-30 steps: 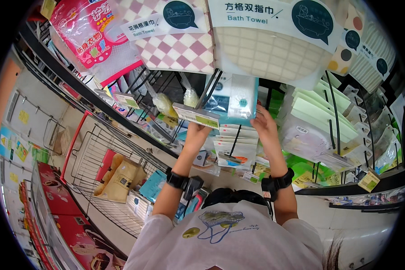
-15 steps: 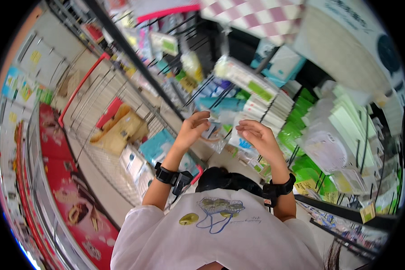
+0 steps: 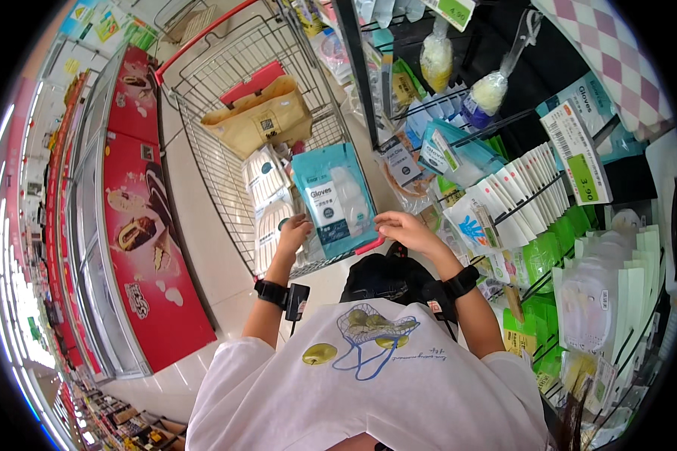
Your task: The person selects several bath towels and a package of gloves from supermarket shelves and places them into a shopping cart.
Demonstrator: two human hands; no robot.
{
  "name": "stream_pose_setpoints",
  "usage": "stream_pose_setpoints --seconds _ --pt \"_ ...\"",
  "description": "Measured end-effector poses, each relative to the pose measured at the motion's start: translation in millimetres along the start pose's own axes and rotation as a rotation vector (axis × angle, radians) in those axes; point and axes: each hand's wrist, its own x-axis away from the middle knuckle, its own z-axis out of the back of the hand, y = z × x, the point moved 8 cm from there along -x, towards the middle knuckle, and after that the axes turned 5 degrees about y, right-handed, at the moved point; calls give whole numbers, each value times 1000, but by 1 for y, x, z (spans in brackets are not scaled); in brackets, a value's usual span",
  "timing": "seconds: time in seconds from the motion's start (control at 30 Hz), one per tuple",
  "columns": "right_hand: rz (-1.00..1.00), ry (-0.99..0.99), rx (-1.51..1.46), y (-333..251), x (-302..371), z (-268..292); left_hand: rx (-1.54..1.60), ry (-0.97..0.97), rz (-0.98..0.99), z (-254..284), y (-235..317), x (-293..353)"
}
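Observation:
A teal glove pack (image 3: 334, 197) lies in the near end of a wire shopping cart (image 3: 203, 161). My left hand (image 3: 294, 232) is by its lower left side, fingers slightly bent and apart. On the other side, my right hand (image 3: 412, 230) has its fingers stretched toward the pack's lower right edge. Nothing shows in either hand. Whether the fingertips touch the pack, I cannot tell. Beside the pack are white packages (image 3: 269, 177) in clear wrap. Farther along the cart rests a brown paper bag (image 3: 259, 120) with a red item (image 3: 254, 81) behind it.
At right, a shelf rack holds hanging packs (image 3: 496, 222), a mop-like brush (image 3: 485, 98) and green packages (image 3: 545, 255) on metal hooks. A dark rack post (image 3: 356, 75) rises next to the cart. Red-fronted freezers (image 3: 139, 225) line the left side, beyond a tiled floor (image 3: 218, 289).
My view has turned toward the cart, which now sits higher and nearer the middle. Both hands have moved from in front of the rack to either side of the glove pack.

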Motion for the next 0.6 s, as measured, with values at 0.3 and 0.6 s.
stream_pose_setpoints --seconds 0.3,0.6 --pt "44 99 -106 16 23 8 -42 57 -5 -22 -24 -9" --pt "17 114 -94 22 34 12 -93 22 -169 -44 -10 -13"
